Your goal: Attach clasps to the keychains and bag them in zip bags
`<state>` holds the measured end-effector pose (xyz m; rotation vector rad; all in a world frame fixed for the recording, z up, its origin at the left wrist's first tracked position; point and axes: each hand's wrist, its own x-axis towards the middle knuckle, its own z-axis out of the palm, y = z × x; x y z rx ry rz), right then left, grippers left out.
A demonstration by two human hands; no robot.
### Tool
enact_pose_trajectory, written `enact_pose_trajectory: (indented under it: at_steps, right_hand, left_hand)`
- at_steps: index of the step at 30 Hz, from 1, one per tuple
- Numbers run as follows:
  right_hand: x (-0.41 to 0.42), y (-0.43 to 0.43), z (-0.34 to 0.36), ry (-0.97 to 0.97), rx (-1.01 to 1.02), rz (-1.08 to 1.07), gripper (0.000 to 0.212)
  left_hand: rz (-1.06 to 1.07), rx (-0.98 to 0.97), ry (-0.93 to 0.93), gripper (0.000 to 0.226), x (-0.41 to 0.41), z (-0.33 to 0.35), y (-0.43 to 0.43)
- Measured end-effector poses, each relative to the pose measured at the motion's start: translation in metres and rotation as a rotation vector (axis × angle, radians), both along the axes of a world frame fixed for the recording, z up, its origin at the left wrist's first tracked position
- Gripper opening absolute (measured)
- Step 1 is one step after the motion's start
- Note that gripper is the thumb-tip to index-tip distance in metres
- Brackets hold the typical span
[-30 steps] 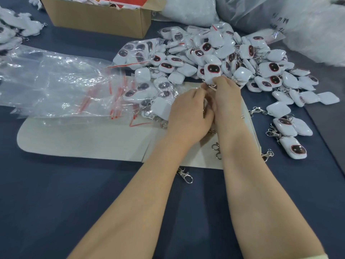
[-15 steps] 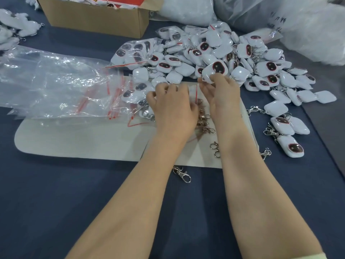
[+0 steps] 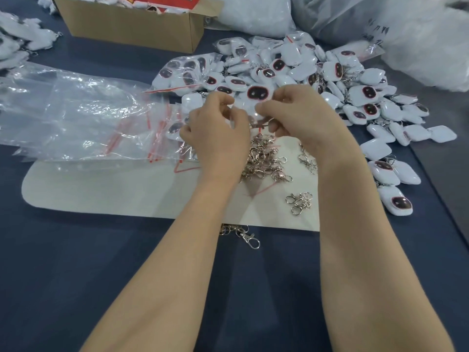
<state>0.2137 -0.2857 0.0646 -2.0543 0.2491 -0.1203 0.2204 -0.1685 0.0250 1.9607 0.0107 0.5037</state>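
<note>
My left hand (image 3: pixel 215 133) and my right hand (image 3: pixel 304 118) pinch a small clear zip bag between them above the white mat (image 3: pixel 101 191). A white keychain with a dark red-rimmed face (image 3: pixel 257 94) sits at the top of that bag, and a metal clasp hangs just below the fingers. Under my hands, a heap of silver clasps (image 3: pixel 264 161) rests on the mat. A big pile of white keychains (image 3: pixel 330 80) spreads behind and to the right. Empty zip bags with red strips (image 3: pixel 88 123) lie at the left.
A cardboard box (image 3: pixel 132 24) stands at the back left, with white plastic sacks (image 3: pixel 418 47) at the back right. A few loose clasps (image 3: pixel 299 201) lie on the mat, and one clasp (image 3: pixel 250 237) is on the blue cloth. Bagged keychains (image 3: pixel 182 72) lie beside the pile.
My hands have drawn slightly apart and lifted off the mat, uncovering the heap of clasps. The keychain now sits between my fingertips inside the clear bag.
</note>
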Motion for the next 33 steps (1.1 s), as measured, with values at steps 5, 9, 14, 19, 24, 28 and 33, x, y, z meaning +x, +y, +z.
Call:
enact_pose_trajectory:
  at_steps: [5,9,14,19,24,28,33]
  right_hand:
    - [-0.002,0.012,-0.003,0.148,-0.1,0.199,0.02]
    - [0.0,0.023,-0.012,0.033,0.368,0.188,0.03]
    - [0.0,0.009,-0.014,0.052,0.25,0.155,0.027]
    - [0.008,-0.017,-0.033,-0.178,-0.304,-0.499,0.032]
    - [0.007,-0.026,-0.061,0.082,-0.554,-0.419,0.046]
    - [0.011,-0.027,-0.065,0.075,-0.585,-0.443,0.052]
    - [0.011,-0.022,-0.062,-0.118,-0.45,-0.572,0.054]
  left_hand:
    - [-0.13,-0.061,-0.161,0.013,-0.008,0.004,-0.004]
    - [-0.155,-0.063,-0.256,0.017,-0.01,0.004,-0.006]
    - [-0.193,0.01,-0.274,0.015,-0.008,-0.002,-0.009]
    - [-0.299,0.327,-0.08,0.027,0.0,-0.018,-0.01]
    - [-0.304,0.627,-0.08,0.027,0.001,-0.025,-0.011]
    - [-0.295,0.615,-0.067,0.025,0.001,-0.024,-0.011]
    - [-0.299,0.61,-0.07,0.027,0.001,-0.025,-0.011]
